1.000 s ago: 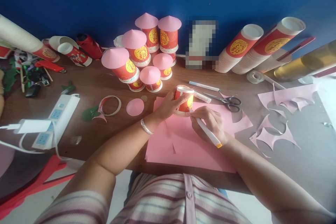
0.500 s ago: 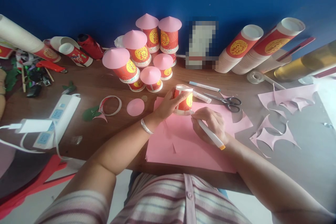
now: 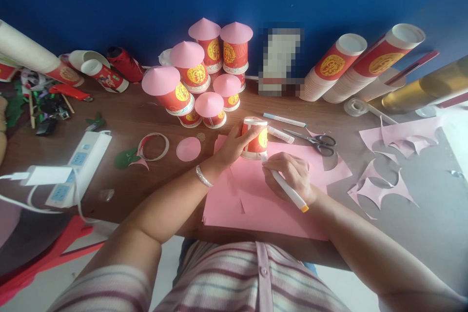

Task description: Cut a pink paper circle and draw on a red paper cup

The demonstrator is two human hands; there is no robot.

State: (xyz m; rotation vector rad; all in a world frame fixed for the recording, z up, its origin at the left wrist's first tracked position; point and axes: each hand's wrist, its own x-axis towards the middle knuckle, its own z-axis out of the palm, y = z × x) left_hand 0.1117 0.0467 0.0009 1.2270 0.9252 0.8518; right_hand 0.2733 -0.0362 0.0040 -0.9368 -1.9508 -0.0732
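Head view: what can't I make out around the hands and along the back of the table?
Head view: most far-side fingers of the left hand, hidden behind the red-and-white paper cup.
Head view: whether the tip of the white, orange-ended marker touches that cup; too small to tell.
Head view: the pale upright patch, blurred by large pixel blocks.
Head view: the far end of the shiny gold cylinder, cut off by the right edge.

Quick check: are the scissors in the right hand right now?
No, the right hand holds a white marker with an orange end, while the scissors lie apart from it.
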